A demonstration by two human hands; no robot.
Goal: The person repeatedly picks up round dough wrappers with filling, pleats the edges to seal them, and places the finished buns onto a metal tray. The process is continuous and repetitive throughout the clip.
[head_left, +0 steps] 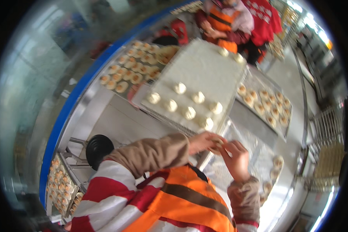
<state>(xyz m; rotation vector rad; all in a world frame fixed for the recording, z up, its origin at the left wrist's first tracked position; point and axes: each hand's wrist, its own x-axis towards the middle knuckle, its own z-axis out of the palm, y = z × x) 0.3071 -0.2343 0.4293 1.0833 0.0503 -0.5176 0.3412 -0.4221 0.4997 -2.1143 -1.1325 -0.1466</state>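
Observation:
Both my hands meet just beyond the near right corner of a large pale tray [203,69]. My left hand [204,142] and my right hand [236,158] hold a filled dough piece [217,146] between their fingers; the fingers cover much of it. Several pleated dough buns [189,112] sit in rows on the near part of that tray. Two more buns [231,55] lie near its far edge. Below my right hand is a tray covered with clear plastic film [220,171], with a few dough pieces [277,162] along its right side.
Trays of flat dough pieces topped with filling [136,78] stand at the left, right [271,108] and lower left [59,188]. A bowl of filling [166,54] stands beyond. A black round stool [99,150] is at my left. A co-worker in an orange apron [220,20] stands at the far end.

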